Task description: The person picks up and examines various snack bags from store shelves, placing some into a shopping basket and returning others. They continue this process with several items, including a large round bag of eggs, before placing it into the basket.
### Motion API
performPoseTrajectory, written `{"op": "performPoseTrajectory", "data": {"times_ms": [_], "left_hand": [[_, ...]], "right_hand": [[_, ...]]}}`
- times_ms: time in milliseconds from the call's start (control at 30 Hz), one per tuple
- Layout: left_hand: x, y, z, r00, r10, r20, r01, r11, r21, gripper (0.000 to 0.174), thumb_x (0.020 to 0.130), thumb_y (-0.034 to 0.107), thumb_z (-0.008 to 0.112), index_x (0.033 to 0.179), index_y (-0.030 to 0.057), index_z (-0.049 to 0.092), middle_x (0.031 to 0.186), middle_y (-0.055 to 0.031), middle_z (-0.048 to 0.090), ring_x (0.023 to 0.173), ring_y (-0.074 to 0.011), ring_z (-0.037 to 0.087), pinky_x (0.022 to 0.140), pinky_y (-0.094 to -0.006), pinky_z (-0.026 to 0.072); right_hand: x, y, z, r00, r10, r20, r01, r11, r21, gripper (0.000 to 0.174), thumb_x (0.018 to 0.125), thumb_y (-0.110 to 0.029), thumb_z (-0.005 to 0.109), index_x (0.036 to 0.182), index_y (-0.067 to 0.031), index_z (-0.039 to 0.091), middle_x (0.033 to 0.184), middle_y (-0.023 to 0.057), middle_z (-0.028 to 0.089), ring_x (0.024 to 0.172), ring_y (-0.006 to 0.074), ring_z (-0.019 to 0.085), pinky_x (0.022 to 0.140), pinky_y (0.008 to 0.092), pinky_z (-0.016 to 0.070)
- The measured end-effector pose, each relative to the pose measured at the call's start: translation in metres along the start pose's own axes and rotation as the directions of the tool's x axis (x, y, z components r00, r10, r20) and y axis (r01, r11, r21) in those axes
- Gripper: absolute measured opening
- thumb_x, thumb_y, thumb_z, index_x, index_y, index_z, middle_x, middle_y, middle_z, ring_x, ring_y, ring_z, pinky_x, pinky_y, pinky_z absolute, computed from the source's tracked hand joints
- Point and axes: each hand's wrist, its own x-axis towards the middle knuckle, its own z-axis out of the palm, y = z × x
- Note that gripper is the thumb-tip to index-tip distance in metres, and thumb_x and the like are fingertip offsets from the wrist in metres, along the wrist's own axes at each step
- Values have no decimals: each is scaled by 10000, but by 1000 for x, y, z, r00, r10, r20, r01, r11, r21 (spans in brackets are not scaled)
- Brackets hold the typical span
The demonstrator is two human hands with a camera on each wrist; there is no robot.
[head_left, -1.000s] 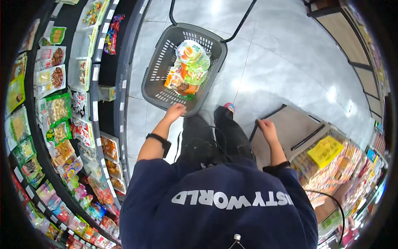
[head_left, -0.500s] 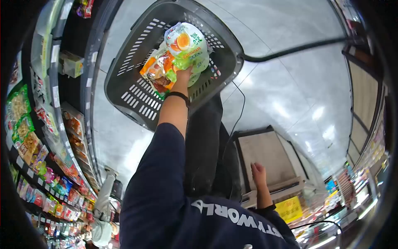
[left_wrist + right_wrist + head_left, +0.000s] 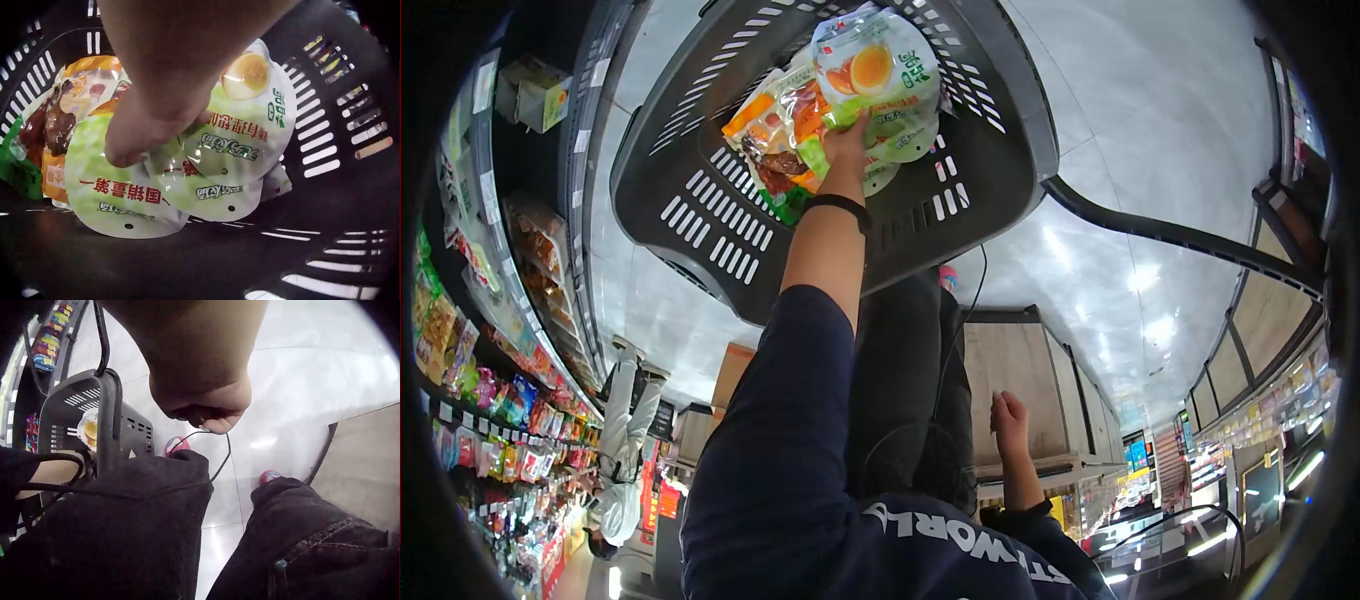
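My left hand [image 3: 847,150] reaches down into a dark grey shopping basket [image 3: 900,245] and grips round white-and-green packets with an egg picture [image 3: 875,75]. In the left wrist view the thumb lies over the left packet [image 3: 119,200], while the fingers are partly hidden behind the hand and among the overlapping packets. Beside them, toward the basket's left side, lies an orange packet [image 3: 760,115] of dark brown food. My right hand [image 3: 1008,412] hangs beside my right leg, its fingers loosely curled with nothing visible in them.
Shelves of bagged snacks [image 3: 470,370] run along the left. To the right stands a wood-panelled display unit [image 3: 1015,375]. The basket's black handle [image 3: 1180,235] leans outward to the right. A thin cable [image 3: 970,310] hangs by my legs, and another person [image 3: 622,430] is at lower left.
My left hand has moved from the basket's near rim down into it, onto the egg packets. The basket appears larger and closer, its handle swung to the right. My right hand remains low at my side.
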Motion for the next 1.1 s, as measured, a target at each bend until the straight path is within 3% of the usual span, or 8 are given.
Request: {"op": "performPoseTrajectory", "data": {"times_ms": [67,200,267,567,700,800,900,1100], "left_hand": [[-25,25,23,776,-81,-625,388,843,372,765,640,371,705,1163,-62,353,1121,-166,442,940,-260,481,807,-310,398],[9,-19,13,764,-56,-643,230,954,190,546,689,336,672,1049,-29,485,1004,-131,521,936,-238,496,820,-302,390],[8,-18,-1,930,325,-174,-309,944,112,485,675,337,684,981,-6,529,894,-114,561,865,-212,535,786,-310,409],[-70,32,-12,992,123,35,-105,941,-323,258,726,123,625,943,-7,576,884,-49,592,774,-105,532,704,-239,408],[-153,92,-60,897,252,363,-343,915,214,216,733,195,613,845,11,592,733,-73,617,655,-137,573,594,-274,443],[-217,145,-80,617,372,694,-776,136,616,159,642,179,588,638,35,520,575,-142,532,559,-312,552,539,-393,453],[-270,183,-69,500,-158,852,-865,-53,498,90,629,129,547,674,53,567,599,-145,557,580,-307,568,537,-392,457],[-282,181,-66,283,-279,918,-898,260,356,187,666,200,554,676,14,562,630,-155,562,588,-304,562,554,-387,454]], "right_hand": [[2,-7,0,1000,5,9,-4,1000,-20,297,847,-203,463,576,-101,396,487,-47,353,425,39,339,384,204,287],[6,-15,-3,1000,-30,8,30,999,-40,314,848,-211,462,566,-95,385,490,-49,343,435,41,335,395,210,287],[4,-27,-1,1000,-21,-1,20,997,-68,311,849,-207,460,568,-95,388,493,-47,347,439,41,339,398,208,289],[-4,-137,33,942,-334,18,334,939,-85,219,817,-107,482,610,-53,438,544,-20,400,495,61,386,454,210,319],[-5,-219,53,484,-832,272,829,336,-447,103,685,-57,593,752,-39,517,760,82,502,706,203,496,613,295,398],[-25,-275,82,101,-810,577,797,-281,-534,449,578,-191,683,990,-98,531,1091,117,467,1029,278,445,823,444,357],[-45,-290,111,148,-593,791,744,-461,-484,642,545,-273,679,1133,-138,461,1192,124,403,1122,281,371,868,503,297],[-60,-299,128,440,-334,834,851,-143,-506,584,602,-397,648,1083,-95,509,705,93,582,640,270,564,647,358,445]]}}
